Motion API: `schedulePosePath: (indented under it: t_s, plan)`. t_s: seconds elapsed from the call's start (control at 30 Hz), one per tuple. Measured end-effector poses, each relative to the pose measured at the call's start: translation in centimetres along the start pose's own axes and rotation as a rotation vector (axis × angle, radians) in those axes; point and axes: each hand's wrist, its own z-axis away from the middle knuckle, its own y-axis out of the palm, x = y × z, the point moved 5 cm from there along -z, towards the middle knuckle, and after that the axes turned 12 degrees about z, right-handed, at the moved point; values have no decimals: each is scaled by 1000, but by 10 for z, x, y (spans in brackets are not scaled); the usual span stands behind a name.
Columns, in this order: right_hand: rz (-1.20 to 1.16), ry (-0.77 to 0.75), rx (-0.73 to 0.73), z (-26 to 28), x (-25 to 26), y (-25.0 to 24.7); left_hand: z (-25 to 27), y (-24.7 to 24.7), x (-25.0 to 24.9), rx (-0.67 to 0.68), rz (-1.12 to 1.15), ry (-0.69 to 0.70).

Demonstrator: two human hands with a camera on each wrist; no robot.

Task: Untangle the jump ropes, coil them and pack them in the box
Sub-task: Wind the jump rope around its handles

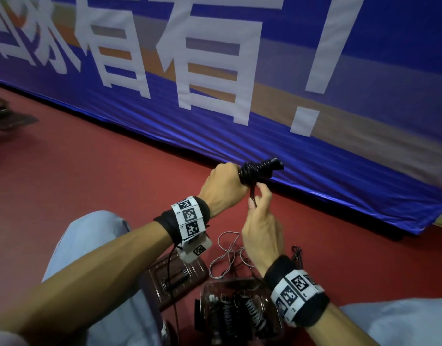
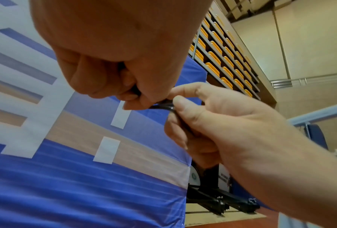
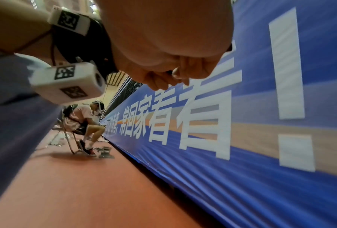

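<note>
A black jump rope point(image 1: 258, 171) is wound in tight coils around its handles and held up in front of the banner. My left hand point(image 1: 222, 183) grips the bundle in a fist at its left end. Just below the coils, my right hand point(image 1: 255, 199) pinches the loose end of the rope between thumb and fingers. The left wrist view shows that black strand point(image 2: 162, 106) running from my left hand point(image 2: 113, 74) to my right hand point(image 2: 183, 111). A clear plastic box point(image 1: 205, 290) with several coiled ropes inside sits on the floor between my knees. A grey rope point(image 1: 226, 255) lies loose beside it.
A blue banner point(image 1: 264, 121) runs along the red floor just beyond my hands. A second clear tray point(image 1: 180, 273) lies left of the box. Some clutter point(image 1: 2, 116) sits at far left. Another person sits on a chair point(image 3: 81, 121) farther along the banner.
</note>
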Motion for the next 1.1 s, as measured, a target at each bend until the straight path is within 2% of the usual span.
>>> schedulePosePath:
  t_s: [0.1,0.23,0.37,0.43,0.47,0.53,0.67,0.77,0.83,0.97,1.1]
  plan:
    - [67,-163,-21,-9,-6,-9,-3,0,2,4,19,-24]
    - [60,-325,65,-14,0,-15,-5,0,6,54,57,-99]
    - [14,-508,317,-21,-10,-15,-6,3,17,119,76,-156]
    - [45,-524,428,-21,-17,-13,-5,6,17,152,85,-164]
    - [59,-530,436,-21,-18,-13,-4,8,17,169,98,-166]
    - [95,-592,361,-23,-12,-18,-1,11,16,196,109,-169]
    - [277,-809,108,-34,-1,-45,9,21,12,287,102,-188]
    - [351,-893,53,-37,3,-62,19,35,7,415,-14,-93]
    - [409,-923,19,-34,3,-67,28,48,3,508,-13,-16]
    - [302,-870,34,-28,2,-65,48,65,-13,643,-78,176]
    - [299,-685,-42,-23,-4,-63,55,61,-31,615,-99,248]
